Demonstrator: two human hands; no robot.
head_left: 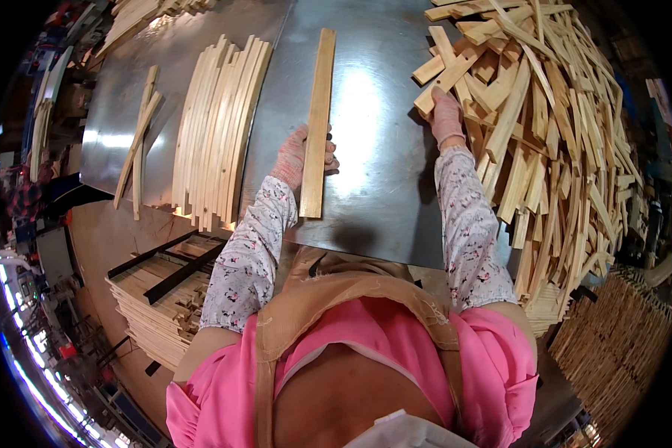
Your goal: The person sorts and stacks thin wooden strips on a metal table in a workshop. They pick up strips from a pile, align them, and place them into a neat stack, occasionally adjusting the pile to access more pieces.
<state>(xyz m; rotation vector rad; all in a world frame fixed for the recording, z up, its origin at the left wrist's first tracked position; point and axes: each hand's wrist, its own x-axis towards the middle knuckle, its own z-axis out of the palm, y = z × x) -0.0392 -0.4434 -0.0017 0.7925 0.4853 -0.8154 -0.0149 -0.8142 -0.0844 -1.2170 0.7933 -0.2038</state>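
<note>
I face a metal-topped worktable [396, 205] streaked with white glare [355, 127]; brown floor [97, 250] lies to my left, bright light strips [31, 388] beyond.

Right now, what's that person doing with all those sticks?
The person's left hand, in a pinkish knit glove, holds one long, flat, pale wooden strip above a shiny grey metal table. The similarly gloved right hand touches the end of a shorter-looking wooden strip at the edge of a big jumbled heap of pale wooden strips. On the left, a neat row of pale wooden strips lies side by side.
</note>
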